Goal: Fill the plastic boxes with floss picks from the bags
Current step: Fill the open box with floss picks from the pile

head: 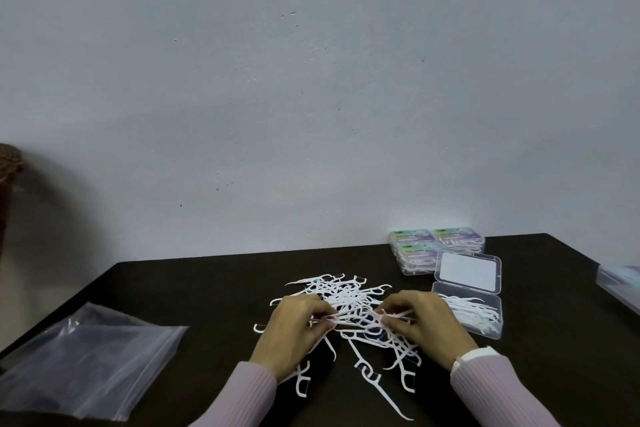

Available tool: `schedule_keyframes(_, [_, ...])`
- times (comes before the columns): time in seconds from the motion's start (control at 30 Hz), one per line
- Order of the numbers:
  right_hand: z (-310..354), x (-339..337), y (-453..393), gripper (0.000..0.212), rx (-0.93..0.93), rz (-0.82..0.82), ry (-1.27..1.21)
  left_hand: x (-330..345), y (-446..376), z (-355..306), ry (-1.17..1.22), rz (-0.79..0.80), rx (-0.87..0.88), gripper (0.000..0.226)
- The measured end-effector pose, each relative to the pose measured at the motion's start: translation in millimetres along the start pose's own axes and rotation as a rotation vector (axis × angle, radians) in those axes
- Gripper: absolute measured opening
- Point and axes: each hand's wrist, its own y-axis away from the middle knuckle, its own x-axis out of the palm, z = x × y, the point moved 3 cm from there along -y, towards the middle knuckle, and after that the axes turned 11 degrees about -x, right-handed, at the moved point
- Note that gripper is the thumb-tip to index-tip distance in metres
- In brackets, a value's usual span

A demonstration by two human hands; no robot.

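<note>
Dozens of white plastic floss picks [349,309] lie in a loose heap at the middle of the dark tabletop [207,291]. Both hands work in the heap: the left hand [294,326] and the right hand [420,317] each pinch a few picks with curled fingers. At 3 o'clock of the heap sits an open clear plastic box [467,295], partly filled with picks; three closed labelled boxes [433,248] lie at 1 o'clock. A clear zip bag [86,361] lies flat at 9 o'clock.
</note>
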Motion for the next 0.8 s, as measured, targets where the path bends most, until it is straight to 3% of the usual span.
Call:
schedule_keyframes(0.37, [-11.7, -24.6, -0.2, 0.012, 0.089, -0.198, -0.181, -8.9, -2.3, 0.7, 0.372, -0.039, -0.160, 0.009])
schedule_keyframes(0.57, [-26.9, -48.3, 5.5, 0.013, 0.179, -0.344, -0.198, -0.5, -12.3, -19.1, 0.474, -0.060, -0.137, 0.007])
schedule_keyframes(0.8, [-58.9, -68.1, 23.8, 0.019, 0.387, -0.376, -0.135, 21.4, -38.1, -62.6, 0.550, -0.015, -0.089, 0.011])
